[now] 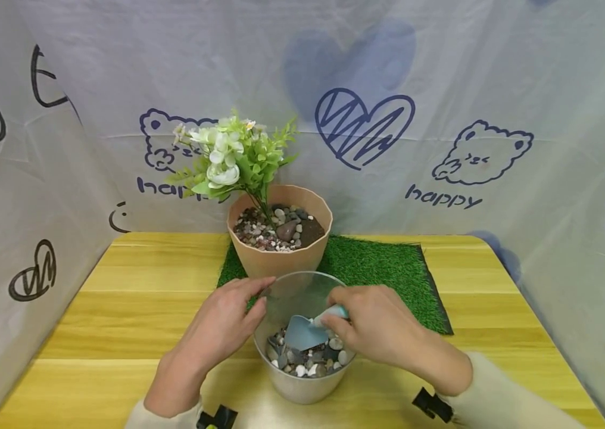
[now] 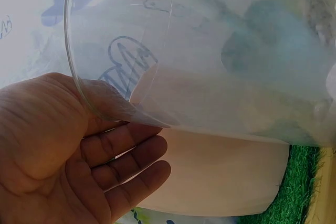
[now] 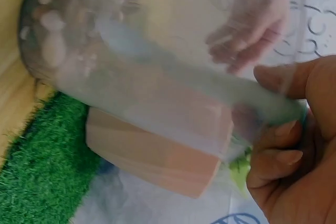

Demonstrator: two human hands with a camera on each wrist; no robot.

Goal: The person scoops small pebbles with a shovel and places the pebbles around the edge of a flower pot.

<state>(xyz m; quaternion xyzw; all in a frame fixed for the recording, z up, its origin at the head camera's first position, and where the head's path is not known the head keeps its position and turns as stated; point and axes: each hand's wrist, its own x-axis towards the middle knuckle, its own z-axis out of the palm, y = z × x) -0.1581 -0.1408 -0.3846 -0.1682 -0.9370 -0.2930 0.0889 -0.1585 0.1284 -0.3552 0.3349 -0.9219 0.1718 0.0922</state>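
Observation:
A clear plastic bucket (image 1: 305,384) stands near the middle of the table with mixed stones (image 1: 310,363) in its bottom. At its left rim my left hand (image 1: 227,316) holds on with the thumb side, the other fingers lying loosely outside the wall. My right hand (image 1: 377,322) reaches over the right rim and grips the handle of a small blue trowel (image 1: 305,332). The trowel's blade slants down inside the bucket, its tip at the stones. Through the clear wall the trowel (image 3: 210,77) appears blurred in the right wrist view.
Behind the bucket, a peach flowerpot (image 1: 281,262) holds soil, stones and an artificial plant (image 1: 243,158) with white flowers. It stands on a green turf mat (image 1: 383,274). A printed cloth (image 1: 334,59) hangs around the wooden table (image 1: 136,298).

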